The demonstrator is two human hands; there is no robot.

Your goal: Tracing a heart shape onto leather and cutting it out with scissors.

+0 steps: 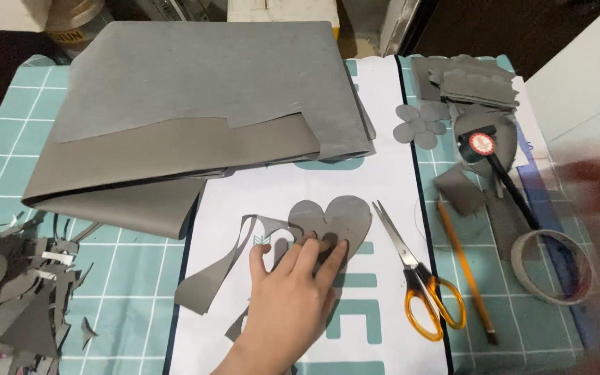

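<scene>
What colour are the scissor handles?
Orange, on the scissors, seen in the head view.

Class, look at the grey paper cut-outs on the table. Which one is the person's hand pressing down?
The heart-shaped cut-out at the centre, under the left hand's fingertips. The flower-shaped cut-out lies untouched farther back, and the scraps sit at the left edge.

- Heart cutout (338,217): plain grey.
- Folded paper sheets (196,104): grey, one layer browner.
- Scissors (421,281): orange handles, silver blades.
- Pencil (463,271): orange.
- Cutting mat (126,278): teal with a white grid.
- Flower cutout (419,125): grey.
- Paper scraps (15,292): grey.
</scene>
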